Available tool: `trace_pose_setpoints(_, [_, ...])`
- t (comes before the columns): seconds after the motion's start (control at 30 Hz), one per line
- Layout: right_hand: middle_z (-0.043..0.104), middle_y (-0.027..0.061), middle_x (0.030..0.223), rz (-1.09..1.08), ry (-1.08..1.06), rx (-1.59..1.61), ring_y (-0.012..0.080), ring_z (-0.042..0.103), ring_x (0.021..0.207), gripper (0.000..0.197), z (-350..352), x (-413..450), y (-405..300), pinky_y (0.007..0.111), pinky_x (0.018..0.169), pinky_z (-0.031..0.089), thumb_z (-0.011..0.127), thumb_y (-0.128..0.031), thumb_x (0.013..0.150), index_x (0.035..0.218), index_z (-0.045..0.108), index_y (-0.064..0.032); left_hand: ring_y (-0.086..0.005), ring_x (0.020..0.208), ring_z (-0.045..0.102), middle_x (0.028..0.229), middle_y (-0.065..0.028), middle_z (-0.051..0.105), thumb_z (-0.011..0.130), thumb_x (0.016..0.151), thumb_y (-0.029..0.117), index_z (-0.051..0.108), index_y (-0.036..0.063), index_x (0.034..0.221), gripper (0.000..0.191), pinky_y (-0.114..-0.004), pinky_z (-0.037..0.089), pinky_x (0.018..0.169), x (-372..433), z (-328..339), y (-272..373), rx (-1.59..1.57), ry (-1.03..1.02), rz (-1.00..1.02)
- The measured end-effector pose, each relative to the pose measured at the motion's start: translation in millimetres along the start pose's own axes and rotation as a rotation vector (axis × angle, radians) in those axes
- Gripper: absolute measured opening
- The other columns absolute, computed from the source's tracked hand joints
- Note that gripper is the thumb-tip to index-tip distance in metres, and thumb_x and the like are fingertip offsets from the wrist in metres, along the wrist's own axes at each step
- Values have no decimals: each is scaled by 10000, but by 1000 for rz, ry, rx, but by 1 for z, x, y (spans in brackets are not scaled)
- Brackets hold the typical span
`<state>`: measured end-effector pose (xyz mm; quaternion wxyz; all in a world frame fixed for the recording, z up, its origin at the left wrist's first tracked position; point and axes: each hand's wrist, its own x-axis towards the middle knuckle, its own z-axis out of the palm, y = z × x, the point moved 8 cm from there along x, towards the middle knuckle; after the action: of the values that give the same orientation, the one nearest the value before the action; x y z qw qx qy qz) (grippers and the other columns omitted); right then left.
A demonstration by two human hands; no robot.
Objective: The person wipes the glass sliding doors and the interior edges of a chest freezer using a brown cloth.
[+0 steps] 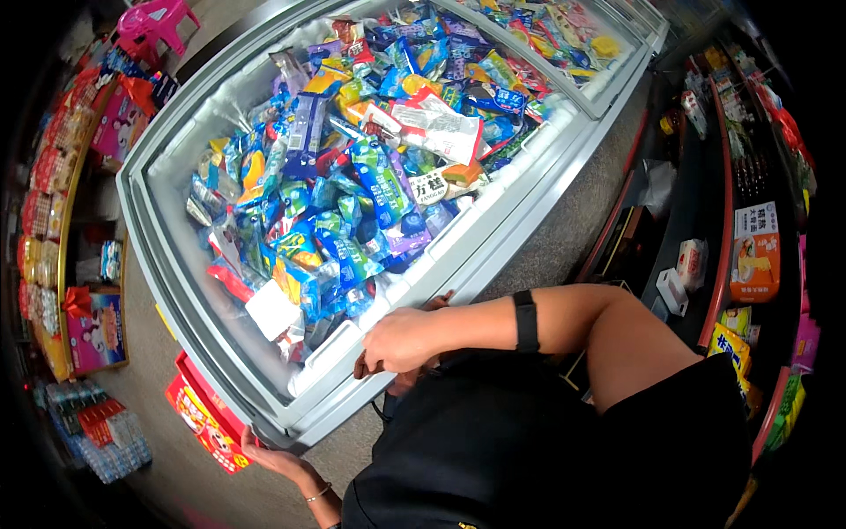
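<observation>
My right hand (403,338) is on the near side rim of a chest freezer (522,228), with a dark brown cloth (360,366) bunched beneath its fingers. Part of that cloth pokes out beyond the hand. My left hand (281,461) is at the freezer's near corner, its fingers against the edge of a red printed carton (205,423). Nothing shows in its grasp. Inside the freezer lies a heap of wrapped ice creams (383,178), mostly in blue, purple and yellow wrappers. A white square piece (274,309) rests on the heap near the front.
A framed sliding glass lid (562,79) covers the freezer's far part. Shelves of packaged goods (753,251) stand close on the right. Across the floor to the left are a stocked rack (65,264) and shrink-wrapped bottles (109,436). A pink plastic stool (157,25) stands beyond.
</observation>
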<state>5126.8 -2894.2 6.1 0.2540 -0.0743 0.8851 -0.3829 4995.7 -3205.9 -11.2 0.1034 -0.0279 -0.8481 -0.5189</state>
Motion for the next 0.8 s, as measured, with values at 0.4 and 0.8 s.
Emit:
trace_pose_setpoints(0.4, [624, 76, 1011, 452, 201, 478, 200, 573, 986, 312, -78, -189, 133, 331, 854, 438, 470, -100, 763, 1022, 644, -98, -260, 1065, 446, 1091, -170, 494, 298, 976, 327, 497, -43, 1107, 441, -363, 321, 947, -15, 22, 40, 211, 2, 6])
trace_pose_setpoints(0.8, [574, 55, 824, 619, 942, 813, 134, 552, 772, 202, -108, -466, 320, 271, 714, 455, 443, -79, 836, 982, 563, -9, -291, 923, 524, 961, -112, 559, 674, 685, -6, 603, 35, 1009, 334, -371, 419, 811, -240, 483, 392, -125, -1128, 942])
